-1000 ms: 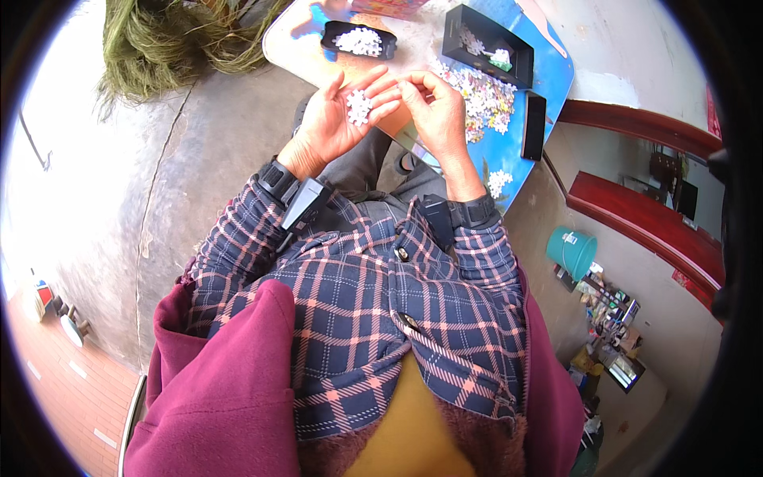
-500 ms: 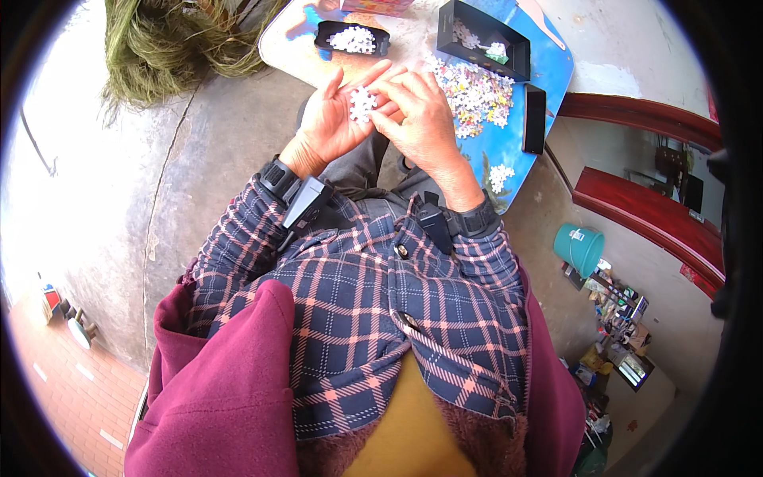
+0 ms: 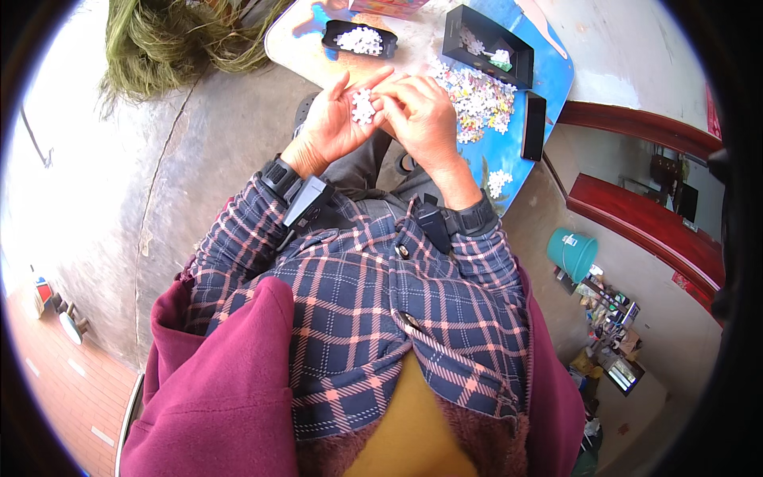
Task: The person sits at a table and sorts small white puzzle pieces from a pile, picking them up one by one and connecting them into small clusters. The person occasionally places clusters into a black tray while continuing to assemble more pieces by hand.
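Note:
My left hand is turned palm up with its fingers stretched out. A small cluster of white jigsaw puzzle pieces rests on that palm. My right hand is beside it, over the left fingers, with thumb and fingertips drawn together in a pinch. Whatever those fingertips hold is hidden. Beyond my right hand, many loose puzzle pieces in white and mixed colours are heaped on the blue table. A few more white pieces lie near the table's near edge.
A black tray of white pieces stands at the far left of the table. An open black box with some contents and a black lid are farther right. A teal bucket stands on the floor at right; green fibres hang far left.
My right fingertips have shifted slightly over the left palm and are more closely pinched. The pieces remain on my left palm. The whole view has moved a little.

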The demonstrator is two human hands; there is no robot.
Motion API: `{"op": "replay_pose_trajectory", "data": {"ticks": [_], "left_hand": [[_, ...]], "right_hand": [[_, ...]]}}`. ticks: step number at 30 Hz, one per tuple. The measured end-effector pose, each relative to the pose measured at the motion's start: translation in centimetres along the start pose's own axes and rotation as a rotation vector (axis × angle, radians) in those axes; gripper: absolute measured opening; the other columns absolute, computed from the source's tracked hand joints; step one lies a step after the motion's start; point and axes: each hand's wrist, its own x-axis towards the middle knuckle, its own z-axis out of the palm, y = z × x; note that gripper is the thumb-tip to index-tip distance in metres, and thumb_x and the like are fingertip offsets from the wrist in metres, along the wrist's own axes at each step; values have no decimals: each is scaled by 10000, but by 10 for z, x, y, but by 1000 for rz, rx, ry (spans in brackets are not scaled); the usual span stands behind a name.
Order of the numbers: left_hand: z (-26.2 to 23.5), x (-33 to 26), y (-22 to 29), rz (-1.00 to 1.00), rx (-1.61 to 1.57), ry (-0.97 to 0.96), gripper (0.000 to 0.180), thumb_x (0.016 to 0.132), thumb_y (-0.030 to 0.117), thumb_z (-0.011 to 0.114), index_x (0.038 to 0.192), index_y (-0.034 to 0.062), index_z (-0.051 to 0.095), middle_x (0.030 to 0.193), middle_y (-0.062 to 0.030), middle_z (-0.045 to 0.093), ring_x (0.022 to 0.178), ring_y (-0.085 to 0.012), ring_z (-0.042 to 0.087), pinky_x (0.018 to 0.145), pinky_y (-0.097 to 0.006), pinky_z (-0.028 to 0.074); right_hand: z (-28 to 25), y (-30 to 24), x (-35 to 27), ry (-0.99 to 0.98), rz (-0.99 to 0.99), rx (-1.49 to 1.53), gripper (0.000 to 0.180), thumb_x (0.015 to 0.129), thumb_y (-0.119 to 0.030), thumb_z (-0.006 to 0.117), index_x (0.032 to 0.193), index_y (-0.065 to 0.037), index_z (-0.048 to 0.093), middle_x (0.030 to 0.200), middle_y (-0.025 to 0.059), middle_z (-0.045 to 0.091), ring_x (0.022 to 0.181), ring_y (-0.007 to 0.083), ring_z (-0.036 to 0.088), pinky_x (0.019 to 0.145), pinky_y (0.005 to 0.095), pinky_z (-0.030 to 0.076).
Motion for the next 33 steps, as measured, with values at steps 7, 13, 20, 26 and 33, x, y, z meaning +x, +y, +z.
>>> {"op": "replay_pose_trajectory", "data": {"ticks": [7, 13, 20, 26, 33], "left_hand": [[6, -3, 5, 51, 33, 23, 658, 1026, 438, 274, 1465, -52, 252, 1514, -219, 304, 1380, -355, 344, 1147, -466, 294], [5, -6, 12, 134, 31, 78, 667, 1019, 446, 277, 1468, -46, 253, 1518, -215, 303, 1378, -350, 353, 1136, -471, 311], [4, -2, 11, 121, -4, -54, 712, 1017, 510, 187, 1474, -33, 251, 1521, -193, 311, 1376, -341, 358, 1139, -434, 311], [11, 5, -3, 142, 29, -59, 705, 1011, 506, 235, 1482, -18, 246, 1541, -187, 277, 1400, -328, 324, 1150, -414, 286], [10, 4, -7, 131, 54, -67, 700, 1002, 505, 287, 1488, 2, 252, 1543, -173, 281, 1379, -300, 359, 1155, -411, 279]], "right_hand": [[20, 32, 57, 318, -128, -228, 66, 762, -109, 705, 751, -108, 640, 749, 44, 632, 725, 252, 617, 663, 376, 490], [40, 35, 62, 311, -162, -290, 61, 773, -172, 700, 802, -126, 674, 832, 38, 661, 828, 240, 624, 710, 366, 480], [7, -4, 1, -29, 66, 41, 141, 736, -186, 752, 828, -110, 677, 887, 58, 651, 888, 273, 595, 798, 388, 487], [6, -11, -4, 15, 52, -54, 198, 706, -264, 789, 818, -142, 680, 883, 37, 617, 882, 262, 570, 776, 391, 466], [13, -15, -6, 28, 80, -69, 190, 698, -250, 788, 795, -143, 664, 874, 27, 604, 870, 262, 562, 768, 397, 447]]}}
